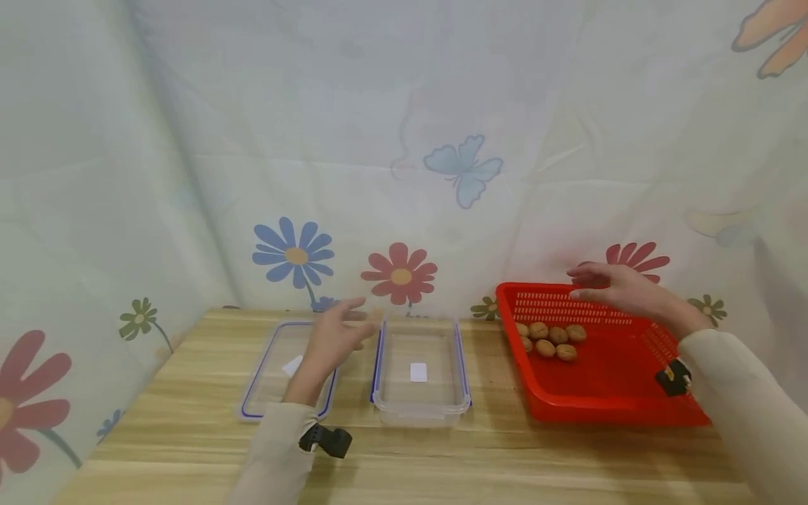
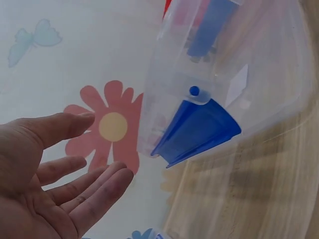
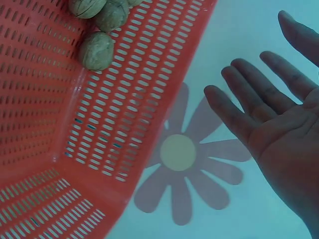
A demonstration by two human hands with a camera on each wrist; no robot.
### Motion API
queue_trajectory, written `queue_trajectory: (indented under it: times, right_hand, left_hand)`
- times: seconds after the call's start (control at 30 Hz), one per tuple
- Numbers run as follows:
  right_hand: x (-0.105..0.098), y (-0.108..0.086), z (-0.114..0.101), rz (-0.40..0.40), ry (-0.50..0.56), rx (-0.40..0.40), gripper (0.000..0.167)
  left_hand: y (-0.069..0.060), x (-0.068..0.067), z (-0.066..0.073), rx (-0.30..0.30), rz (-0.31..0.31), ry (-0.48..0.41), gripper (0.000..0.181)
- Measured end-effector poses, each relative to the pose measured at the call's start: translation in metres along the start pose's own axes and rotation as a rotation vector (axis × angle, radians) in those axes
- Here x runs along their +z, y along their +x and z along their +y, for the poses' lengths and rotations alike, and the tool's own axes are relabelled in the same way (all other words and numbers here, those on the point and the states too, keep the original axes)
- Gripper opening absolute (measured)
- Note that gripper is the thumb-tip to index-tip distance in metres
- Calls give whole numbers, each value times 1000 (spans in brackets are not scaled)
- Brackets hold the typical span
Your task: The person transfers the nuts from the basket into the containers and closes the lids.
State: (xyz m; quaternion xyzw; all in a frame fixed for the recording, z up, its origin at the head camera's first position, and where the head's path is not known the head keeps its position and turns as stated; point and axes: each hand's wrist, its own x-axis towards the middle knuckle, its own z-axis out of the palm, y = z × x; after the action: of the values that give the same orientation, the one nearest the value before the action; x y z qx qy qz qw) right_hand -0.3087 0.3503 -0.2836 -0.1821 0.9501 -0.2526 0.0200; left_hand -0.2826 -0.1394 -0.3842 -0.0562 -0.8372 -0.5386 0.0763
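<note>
My left hand [image 1: 333, 340] hovers with parted, relaxed fingers between a flat lid [image 1: 257, 394] and a clear plastic box [image 1: 419, 407]. In the left wrist view the same hand [image 2: 65, 179] holds nothing, beside the box's blue clip [image 2: 199, 130]. Over the back of a red basket [image 1: 606, 407] my right hand [image 1: 621, 289] is raised, palm down and holding nothing. Several walnuts [image 1: 558, 334] lie at the basket's left side. The right wrist view has that hand [image 3: 279, 109] with fingers spread, near the basket's rim [image 3: 164, 109] and a walnut [image 3: 96, 51].
A wooden table [image 1: 404, 466] carries the lid, box and basket in a row. Behind it hangs a pale cloth [image 1: 353, 126] printed with flowers and a butterfly. White labels lie within the outlines of the lid and the box [image 1: 419, 372].
</note>
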Motion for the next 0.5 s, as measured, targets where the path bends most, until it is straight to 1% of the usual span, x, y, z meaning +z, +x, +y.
queue_trajectory:
  times: [0.23, 0.4, 0.5]
  right_hand:
    - [5, 5, 19, -18, 30, 1, 57]
    - [13, 9, 33, -35, 105, -23, 55]
    - [15, 10, 42, -50, 111, -3, 57]
  left_hand:
    - [-1, 11, -6, -58, -33, -83, 55]
    - [-2, 14, -8, -99, -26, -141, 49]
    - [-2, 15, -8, -112, -25, -164, 46]
